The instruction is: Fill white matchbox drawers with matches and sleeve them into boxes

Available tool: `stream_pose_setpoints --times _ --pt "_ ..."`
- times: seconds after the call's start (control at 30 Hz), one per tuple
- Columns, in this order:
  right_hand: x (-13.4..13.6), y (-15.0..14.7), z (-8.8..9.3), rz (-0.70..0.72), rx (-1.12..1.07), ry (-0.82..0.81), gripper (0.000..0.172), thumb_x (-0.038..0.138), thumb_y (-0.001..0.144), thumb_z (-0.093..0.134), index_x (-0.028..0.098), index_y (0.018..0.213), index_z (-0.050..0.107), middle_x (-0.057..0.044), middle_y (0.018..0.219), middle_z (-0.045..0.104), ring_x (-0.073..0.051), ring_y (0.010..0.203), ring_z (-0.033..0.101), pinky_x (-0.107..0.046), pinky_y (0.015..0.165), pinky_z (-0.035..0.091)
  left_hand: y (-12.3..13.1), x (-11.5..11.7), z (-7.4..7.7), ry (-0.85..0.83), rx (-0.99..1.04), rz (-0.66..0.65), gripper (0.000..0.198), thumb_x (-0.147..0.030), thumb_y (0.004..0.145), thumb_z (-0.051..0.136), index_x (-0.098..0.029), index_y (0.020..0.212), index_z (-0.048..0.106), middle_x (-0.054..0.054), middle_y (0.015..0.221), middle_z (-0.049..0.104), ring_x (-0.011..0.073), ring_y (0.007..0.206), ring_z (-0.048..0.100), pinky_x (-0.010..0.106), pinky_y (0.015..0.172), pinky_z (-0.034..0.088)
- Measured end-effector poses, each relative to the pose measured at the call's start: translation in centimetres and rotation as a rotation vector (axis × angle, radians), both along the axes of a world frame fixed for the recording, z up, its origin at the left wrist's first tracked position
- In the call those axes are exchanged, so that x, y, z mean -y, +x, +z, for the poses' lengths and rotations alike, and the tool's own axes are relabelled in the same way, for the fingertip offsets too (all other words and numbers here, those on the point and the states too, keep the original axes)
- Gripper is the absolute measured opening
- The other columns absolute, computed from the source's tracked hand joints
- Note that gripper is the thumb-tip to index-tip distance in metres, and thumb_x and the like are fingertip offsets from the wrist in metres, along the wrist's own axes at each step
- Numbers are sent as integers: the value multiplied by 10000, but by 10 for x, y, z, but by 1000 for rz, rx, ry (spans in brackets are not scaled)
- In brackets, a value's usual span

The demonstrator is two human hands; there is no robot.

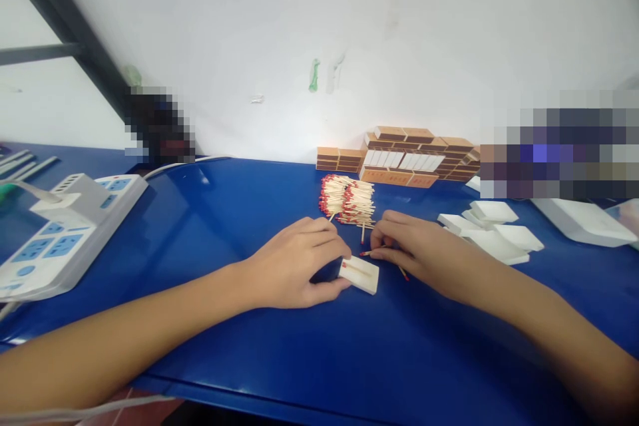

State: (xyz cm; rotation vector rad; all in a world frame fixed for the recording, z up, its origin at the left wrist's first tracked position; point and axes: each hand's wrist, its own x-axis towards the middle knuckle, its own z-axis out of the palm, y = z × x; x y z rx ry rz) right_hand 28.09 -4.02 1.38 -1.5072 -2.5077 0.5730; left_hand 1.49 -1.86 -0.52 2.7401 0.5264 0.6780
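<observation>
My left hand (304,263) grips one end of a small white matchbox tray (367,285) between thumb and fingers, low over the blue table. A single red-headed match seems to lie in that tray. Just right of it, my right hand (404,243) is closed in a pinch on a match (368,253), its red head pointing left. Another match pokes out below the right hand, and one lies by its fingertips. Behind both hands sits a heap of matches (357,200), heads mostly red. The right fingertips are partly hidden from view.
Stacked brown matchboxes (399,176) stand against the white wall. Several white trays (499,239) lie in a loose pile right of my right hand, with a larger white box (584,221) beyond. A white power strip (64,239) with cables occupies the left side of the blue table (279,359).
</observation>
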Motion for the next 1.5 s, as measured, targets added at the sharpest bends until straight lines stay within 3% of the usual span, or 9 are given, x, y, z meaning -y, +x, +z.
stream_pose_setpoints --times 0.23,0.37,0.53,0.67,0.77,0.87,1.07,1.33,1.5 --pt "1 -5 0 -43 67 37 188 266 1058 554 224 876 572 -31 911 623 -161 670 608 -302 608 440 -1 -1 0 -14 14 30 434 -396 909 773 -149 1251 673 75 1049 719 237 990 648 388 909 526" --pt "4 -4 2 -25 -2 119 184 265 1061 545 228 881 561 -20 880 617 -149 617 584 -295 583 428 -1 -2 -1 25 19 64 471 -400 922 760 -140 1300 653 73 1023 719 246 974 646 403 904 542" --pt "15 -16 -1 81 -129 232 102 254 1058 553 231 965 588 -30 961 628 -170 774 635 -292 658 466 -1 -3 -4 33 14 82 572 -414 915 761 -114 1372 592 98 1086 732 262 1007 654 430 941 560" --pt "16 -17 -4 110 -133 245 105 252 1065 542 230 999 620 -24 974 629 -161 774 627 -298 672 457 -2 -4 -5 36 17 92 566 -422 926 750 -126 1379 585 100 1102 733 263 1023 660 430 950 565" --pt "9 -4 0 29 -103 298 131 297 1062 557 239 980 642 -15 897 612 -162 721 589 -300 641 427 -3 -4 -5 40 8 86 561 -424 933 746 -151 1394 582 96 1140 733 260 1032 666 431 955 563" --pt "2 6 2 -16 -44 231 146 355 1028 623 240 943 650 -13 873 612 -163 705 585 -297 632 428 -4 -5 -4 61 7 78 561 -425 944 734 -155 1410 575 92 1140 736 260 1036 669 437 960 559" --pt "0 -5 -6 42 -48 127 154 187 1025 540 219 896 617 -36 934 622 -161 762 607 -286 673 456 -6 -8 -2 98 18 82 556 -402 948 724 -166 1424 557 85 1117 743 262 1040 675 438 957 561" --pt "2 -5 -2 -42 -157 359 143 321 1062 549 225 973 605 -37 923 611 -163 718 571 -301 643 436 -7 -10 -1 91 -20 145 596 -424 953 709 -167 1464 540 107 1175 734 270 1064 667 443 957 554" --pt "12 -22 -2 45 -205 378 114 274 1063 532 223 994 606 -50 949 626 -165 747 587 -300 650 452 -6 -11 -2 68 -30 152 621 -406 937 731 -177 1476 526 97 1168 735 266 1059 656 443 967 549"
